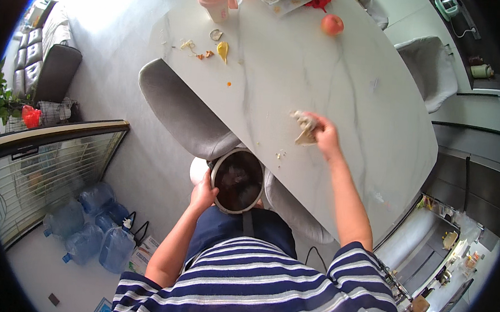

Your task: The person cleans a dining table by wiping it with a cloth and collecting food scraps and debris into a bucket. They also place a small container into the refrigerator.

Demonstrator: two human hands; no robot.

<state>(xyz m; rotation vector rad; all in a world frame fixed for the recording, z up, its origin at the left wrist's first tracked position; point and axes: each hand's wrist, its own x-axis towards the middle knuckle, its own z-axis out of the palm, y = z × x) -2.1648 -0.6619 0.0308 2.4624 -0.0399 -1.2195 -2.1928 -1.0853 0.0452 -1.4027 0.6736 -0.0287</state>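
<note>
My left hand (pixel 203 192) grips the rim of a round bin (pixel 233 210) with a dark inside. The bin is held against the table edge, in front of my legs. My right hand (pixel 327 139) holds a crumpled, pale cloth-like wad (pixel 305 129) over the marble-patterned tabletop (pixel 289 81). Pale crumbs (pixel 280 155) lie near the edge, between the wad and the bin. Farther left on the table are a yellow scrap (pixel 223 51), orange-brown bits (pixel 205 54), stringy pale scraps (pixel 188 45) and a small orange spot (pixel 229 84).
A pink-lidded cup (pixel 214 3), a small round piece (pixel 215 34), and an apple (pixel 332 24) sit toward the table's far side. Grey chairs (pixel 184 109) (pixel 290 205) flank the bin. Several blue water jugs (pixel 84 240) stand on the floor at left, by a glass-fronted unit (pixel 56 165).
</note>
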